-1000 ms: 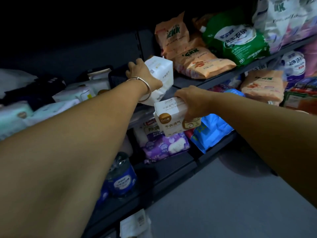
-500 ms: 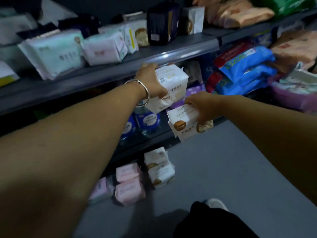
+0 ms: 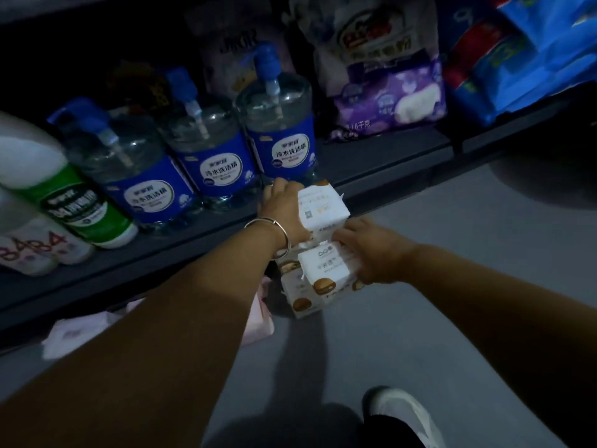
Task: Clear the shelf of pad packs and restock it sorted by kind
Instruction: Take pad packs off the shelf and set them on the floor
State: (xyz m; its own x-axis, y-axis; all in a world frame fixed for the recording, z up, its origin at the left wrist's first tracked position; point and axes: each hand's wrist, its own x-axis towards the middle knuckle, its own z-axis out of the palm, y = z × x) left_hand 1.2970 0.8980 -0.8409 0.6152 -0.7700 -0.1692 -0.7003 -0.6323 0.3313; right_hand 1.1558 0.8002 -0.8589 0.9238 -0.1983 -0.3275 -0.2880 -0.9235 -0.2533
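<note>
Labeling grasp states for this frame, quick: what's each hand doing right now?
Left hand: grips a white pad pack.
Right hand: grips another white pack over the floor stack.

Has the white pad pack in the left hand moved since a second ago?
Yes. The white pad pack in the left hand went from the upper shelf down to the bottom shelf edge.

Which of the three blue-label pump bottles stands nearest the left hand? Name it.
The rightmost bottle. It stands directly behind the left hand, which grips a white pack; the middle bottle and the left bottle sit farther left along the shelf.
</note>
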